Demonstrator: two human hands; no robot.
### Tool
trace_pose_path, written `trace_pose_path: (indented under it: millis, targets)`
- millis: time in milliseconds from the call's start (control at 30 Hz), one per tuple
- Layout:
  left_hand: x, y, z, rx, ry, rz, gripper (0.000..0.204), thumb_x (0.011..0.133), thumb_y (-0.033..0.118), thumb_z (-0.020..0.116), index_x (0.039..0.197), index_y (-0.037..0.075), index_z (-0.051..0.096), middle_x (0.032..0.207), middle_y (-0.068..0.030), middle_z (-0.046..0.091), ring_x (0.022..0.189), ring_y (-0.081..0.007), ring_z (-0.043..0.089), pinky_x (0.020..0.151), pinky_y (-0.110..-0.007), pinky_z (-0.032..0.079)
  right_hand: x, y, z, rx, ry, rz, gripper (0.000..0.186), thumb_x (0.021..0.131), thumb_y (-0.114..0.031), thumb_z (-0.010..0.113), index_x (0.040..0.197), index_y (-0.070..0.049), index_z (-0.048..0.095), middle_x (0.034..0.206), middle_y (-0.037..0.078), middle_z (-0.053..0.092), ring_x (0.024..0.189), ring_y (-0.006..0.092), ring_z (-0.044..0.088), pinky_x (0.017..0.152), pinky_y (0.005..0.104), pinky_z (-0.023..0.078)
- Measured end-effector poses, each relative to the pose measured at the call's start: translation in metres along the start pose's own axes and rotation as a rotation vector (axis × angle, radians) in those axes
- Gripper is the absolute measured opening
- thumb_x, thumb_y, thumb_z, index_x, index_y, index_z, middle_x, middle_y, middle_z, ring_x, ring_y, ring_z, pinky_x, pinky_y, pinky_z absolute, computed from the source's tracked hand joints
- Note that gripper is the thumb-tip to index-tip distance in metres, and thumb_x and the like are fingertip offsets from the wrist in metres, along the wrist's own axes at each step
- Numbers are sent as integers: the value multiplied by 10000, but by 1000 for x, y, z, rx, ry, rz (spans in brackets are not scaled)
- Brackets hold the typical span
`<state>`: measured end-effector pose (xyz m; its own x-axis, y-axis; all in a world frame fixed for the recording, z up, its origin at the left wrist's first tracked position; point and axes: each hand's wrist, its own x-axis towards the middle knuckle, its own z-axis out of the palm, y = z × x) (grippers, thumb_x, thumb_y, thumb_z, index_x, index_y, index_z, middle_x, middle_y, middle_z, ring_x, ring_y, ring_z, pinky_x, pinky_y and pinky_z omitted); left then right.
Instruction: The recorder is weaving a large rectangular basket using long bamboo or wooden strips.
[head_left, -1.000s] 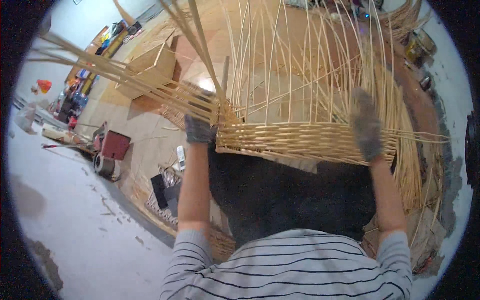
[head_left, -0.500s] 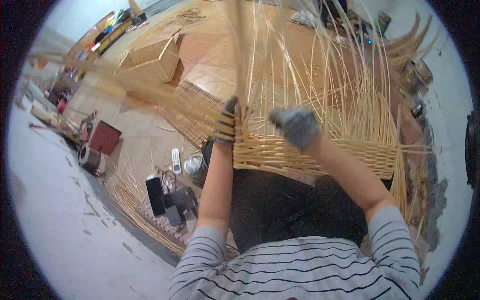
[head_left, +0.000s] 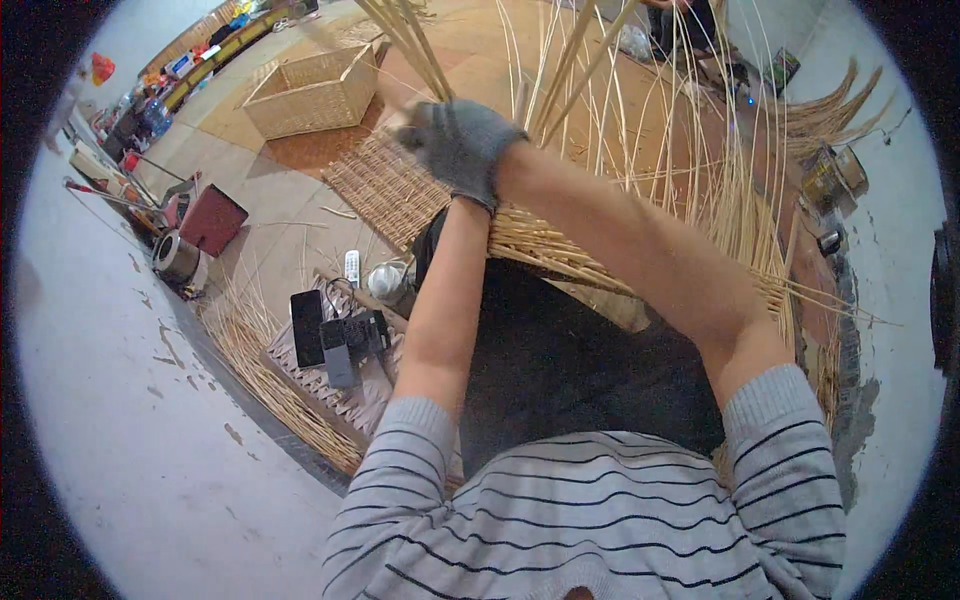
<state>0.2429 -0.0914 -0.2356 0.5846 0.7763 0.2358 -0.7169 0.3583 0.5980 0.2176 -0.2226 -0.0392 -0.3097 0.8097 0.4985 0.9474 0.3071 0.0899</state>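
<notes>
Grey gloves cover both my hands, which overlap at the left end of a half-woven wicker panel [head_left: 555, 243] over my lap. My right hand [head_left: 462, 138] reaches across to the left, its fingers closed around wicker rods [head_left: 418, 45]; some rods beyond it are smeared by motion. Beneath it, my left hand [head_left: 478, 187] shows only its lower part above the wrist, and its fingers are hidden. Long upright rods [head_left: 735, 170] stand up from the panel's far edge, leaning various ways. My right forearm covers much of the weave.
A finished wicker basket [head_left: 312, 98] and a flat woven panel [head_left: 385, 185] lie on the floor ahead. At left are a phone [head_left: 308, 328], a remote control [head_left: 352, 268], a red dustpan [head_left: 212, 220] and loose rods [head_left: 270, 385]. Another person [head_left: 682, 25] sits at the far right.
My right hand has moved left from above the panel's middle onto my left hand. The rods at the left end have swung, and both hands now sit higher in view.
</notes>
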Motion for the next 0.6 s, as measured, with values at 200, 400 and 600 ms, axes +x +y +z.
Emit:
trace_pose_path:
  millis: [200, 400, 600]
  targets:
    - [-25, 15, 64, -273, 278, -347, 741, 819, 565, 369, 1140, -103, 403, 941, -283, 551, 690, -326, 585, 594, -402, 521, -230, 72, -14, 1474, 370, 950, 305, 798, -218, 538, 1039, -31, 524, 968, 123, 602, 826, 225, 590, 692, 320, 500]
    - [-52, 20, 59, 402, -14, -16, 416, 907, 299, 362, 1014, -62, 539, 945, -148, 588, 809, -235, 579, 679, -336, 498, -237, 134, 16, 1206, 110, 1071, 290, 867, -282, 489, 1015, -34, 502, 915, 160, 607, 796, 266, 598, 589, 315, 523]
    - [-130, 66, 145, 1683, -25, 604, 212, 823, 153, 454, 987, 72, 563, 822, -150, 602, 757, -219, 587, 668, -324, 485, -231, 131, 4, 1796, 283, 1419, 275, 868, -255, 496, 1020, -27, 507, 941, 156, 596, 806, 233, 598, 642, 301, 526]
